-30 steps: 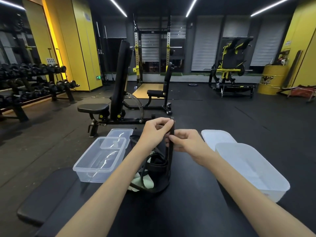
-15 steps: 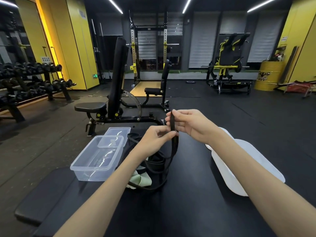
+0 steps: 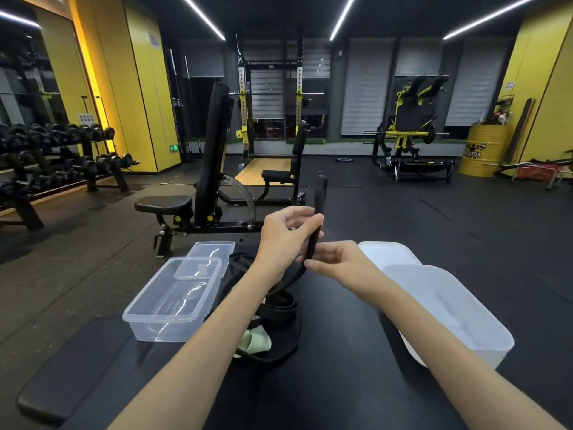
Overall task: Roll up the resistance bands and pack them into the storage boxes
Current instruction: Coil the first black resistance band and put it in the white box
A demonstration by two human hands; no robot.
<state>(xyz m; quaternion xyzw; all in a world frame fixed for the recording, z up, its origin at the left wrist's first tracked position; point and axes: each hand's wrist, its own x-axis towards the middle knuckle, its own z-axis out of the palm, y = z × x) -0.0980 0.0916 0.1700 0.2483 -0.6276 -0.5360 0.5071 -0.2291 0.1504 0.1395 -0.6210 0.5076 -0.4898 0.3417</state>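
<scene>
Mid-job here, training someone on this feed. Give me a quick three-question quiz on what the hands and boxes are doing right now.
1. True or false: the left hand and the right hand both hold the black band.
2. Which hand holds that band higher up? A) the left hand B) the right hand C) both at the same height
3. Fill in: the clear box sits on the person's ____ side, and the white box sits on the opposite side.

Key: 1 true; 2 A; 3 left.
</scene>
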